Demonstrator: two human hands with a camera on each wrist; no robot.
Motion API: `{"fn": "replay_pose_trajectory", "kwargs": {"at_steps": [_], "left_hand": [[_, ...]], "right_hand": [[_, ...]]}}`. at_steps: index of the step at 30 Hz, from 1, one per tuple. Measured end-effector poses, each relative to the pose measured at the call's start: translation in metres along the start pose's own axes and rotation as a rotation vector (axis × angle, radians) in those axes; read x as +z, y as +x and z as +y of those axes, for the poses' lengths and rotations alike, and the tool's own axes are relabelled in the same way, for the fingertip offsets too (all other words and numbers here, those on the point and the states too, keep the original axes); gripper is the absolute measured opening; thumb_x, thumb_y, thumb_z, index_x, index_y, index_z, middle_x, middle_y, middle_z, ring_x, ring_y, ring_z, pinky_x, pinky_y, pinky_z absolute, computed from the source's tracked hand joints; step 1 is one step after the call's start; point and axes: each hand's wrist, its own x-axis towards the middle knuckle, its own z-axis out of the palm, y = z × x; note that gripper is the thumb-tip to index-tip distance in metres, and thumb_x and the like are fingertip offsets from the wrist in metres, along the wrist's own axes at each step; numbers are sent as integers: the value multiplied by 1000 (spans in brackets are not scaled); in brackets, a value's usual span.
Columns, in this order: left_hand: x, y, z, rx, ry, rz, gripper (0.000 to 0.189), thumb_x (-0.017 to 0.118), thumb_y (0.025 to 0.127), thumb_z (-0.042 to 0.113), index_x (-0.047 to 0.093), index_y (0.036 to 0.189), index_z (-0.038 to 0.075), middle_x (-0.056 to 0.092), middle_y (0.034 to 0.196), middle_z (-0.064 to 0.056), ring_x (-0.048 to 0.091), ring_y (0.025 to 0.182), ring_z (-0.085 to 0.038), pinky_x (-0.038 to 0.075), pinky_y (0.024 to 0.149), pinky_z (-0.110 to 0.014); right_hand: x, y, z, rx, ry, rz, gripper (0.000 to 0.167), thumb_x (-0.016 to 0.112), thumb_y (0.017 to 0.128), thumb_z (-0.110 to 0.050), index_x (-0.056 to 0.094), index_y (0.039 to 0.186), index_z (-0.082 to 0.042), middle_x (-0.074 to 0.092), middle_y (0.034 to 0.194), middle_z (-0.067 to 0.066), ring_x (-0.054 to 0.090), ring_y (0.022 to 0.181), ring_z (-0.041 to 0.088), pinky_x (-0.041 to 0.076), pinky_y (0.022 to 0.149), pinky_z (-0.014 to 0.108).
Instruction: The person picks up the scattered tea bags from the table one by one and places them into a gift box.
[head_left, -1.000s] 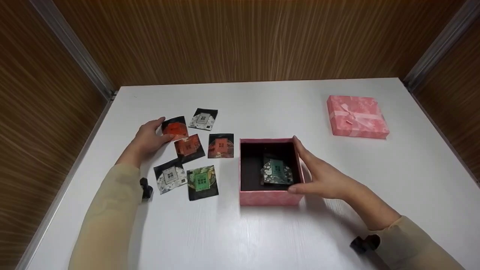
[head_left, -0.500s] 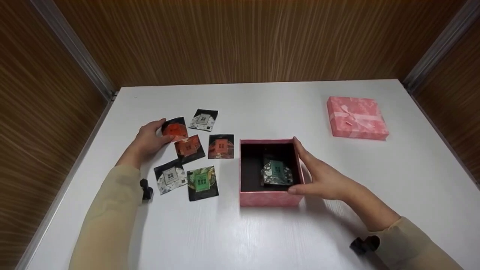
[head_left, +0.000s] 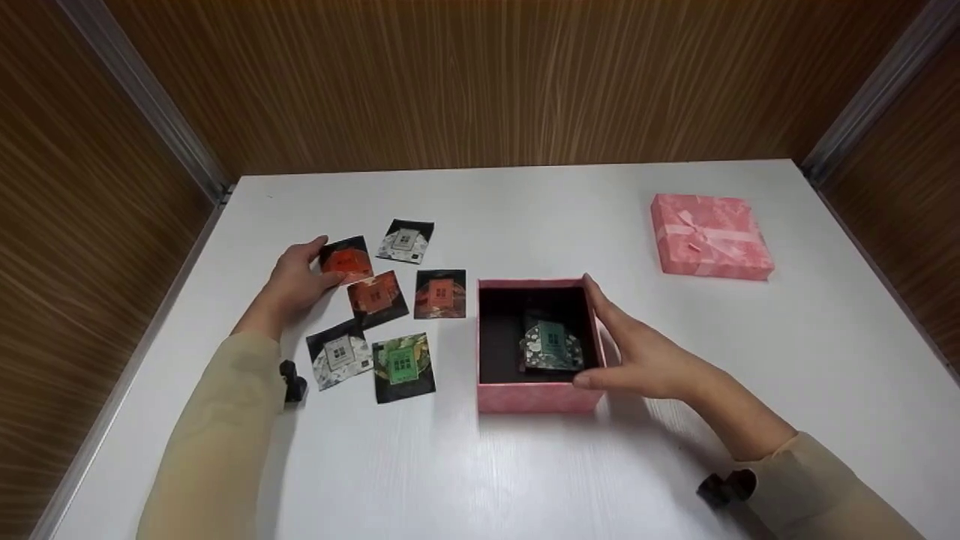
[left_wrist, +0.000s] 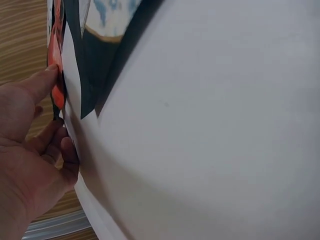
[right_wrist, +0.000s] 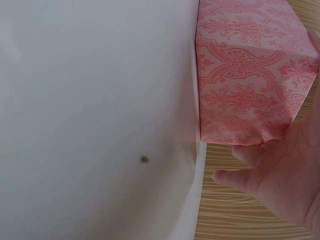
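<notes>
My left hand point(head_left: 295, 283) pinches the edge of a black-and-red sachet point(head_left: 346, 260), its thumb on the printed face in the left wrist view. Close by lie two more red sachets point(head_left: 377, 298), two black-and-white ones point(head_left: 406, 241) and a green one point(head_left: 404, 366), all flat and face up. With thumb and fingers spread along its right side, my right hand point(head_left: 649, 356) holds an open pink box point(head_left: 536, 397). Inside, on the dark bottom towards the right, rests a dark green floral sachet point(head_left: 552, 346). The right wrist view shows the box's patterned outer wall point(right_wrist: 245, 90).
A pink lid point(head_left: 711, 236) with a ribbon bow lies at the back right of the white table point(head_left: 540, 472). Brown wood-grain panels point(head_left: 495, 82) stand behind the table and at both sides.
Hands, sachets and box keep their places relative to one another. Only a very slight shift of the whole head view shows.
</notes>
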Motion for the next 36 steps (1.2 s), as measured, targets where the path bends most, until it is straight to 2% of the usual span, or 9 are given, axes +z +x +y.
{"fn": "replay_pose_trajectory", "kwargs": {"at_steps": [9, 14, 17, 20, 25, 27, 30, 33, 36], "left_hand": [[3, 1, -1, 32, -4, 72, 83, 71, 102, 12, 22, 169, 3, 26, 155, -35, 35, 146, -43, 24, 125, -52], [3, -1, -1, 23, -21, 79, 87, 71, 100, 8, 19, 169, 3, 25, 157, -39, 32, 149, -44, 22, 126, -53], [1, -3, -1, 17, -37, 83, 86, 70, 100, 8, 19, 169, 3, 26, 162, -37, 29, 153, -43, 22, 127, -52], [-2, -4, 2, 15, -81, 89, 85, 68, 101, 5, 20, 170, 6, 33, 164, -31, 37, 149, -38, 28, 124, -49], [-10, -10, 11, 11, -134, 102, 85, 68, 103, 5, 19, 172, 15, 37, 165, -23, 41, 147, -32, 33, 122, -46], [-15, -13, 16, 20, -120, 114, 84, 69, 104, 7, 20, 171, 17, 34, 168, -22, 36, 152, -33, 32, 123, -47], [-21, -16, 25, 55, -83, 142, 79, 69, 104, 9, 26, 170, 16, 35, 167, -23, 36, 152, -36, 33, 123, -48], [-26, -19, 35, 92, -53, 170, 74, 69, 104, 10, 33, 168, 12, 41, 164, -24, 45, 146, -36, 39, 118, -50], [-28, -23, 47, 100, -75, 183, 73, 72, 103, 11, 36, 167, 13, 48, 159, -22, 53, 136, -33, 46, 112, -49]], "right_hand": [[1, 0, 1, 4, 5, 7, 130, 86, 85, -52, -4, 172, -20, 14, 176, 12, 22, 159, 33, 24, 124, 58], [2, 0, 0, 13, -1, 4, 129, 86, 85, -53, -4, 172, -20, 14, 176, 12, 22, 159, 34, 24, 124, 59], [1, 0, 0, 17, 1, 3, 129, 85, 85, -54, -4, 172, -20, 13, 176, 12, 21, 159, 34, 24, 124, 59], [1, 0, -1, 20, 6, 2, 129, 85, 85, -54, -5, 172, -22, 13, 176, 11, 20, 159, 33, 24, 124, 59], [0, 0, -1, 11, 14, -8, 128, 84, 86, -53, -6, 172, -20, 10, 176, 10, 19, 160, 31, 22, 125, 58], [0, 1, -1, 6, 15, -10, 128, 84, 86, -52, -6, 172, -19, 10, 177, 10, 18, 160, 31, 22, 125, 58], [0, 1, -2, 4, 15, -8, 129, 85, 86, -52, -5, 172, -17, 11, 176, 11, 19, 159, 31, 22, 125, 58], [-1, 1, -2, -2, 15, -6, 130, 86, 85, -51, -4, 172, -16, 11, 176, 11, 19, 159, 31, 23, 125, 58], [0, 1, -1, -5, 15, -4, 130, 86, 85, -51, -4, 172, -16, 12, 176, 11, 19, 159, 31, 23, 124, 58]]}}
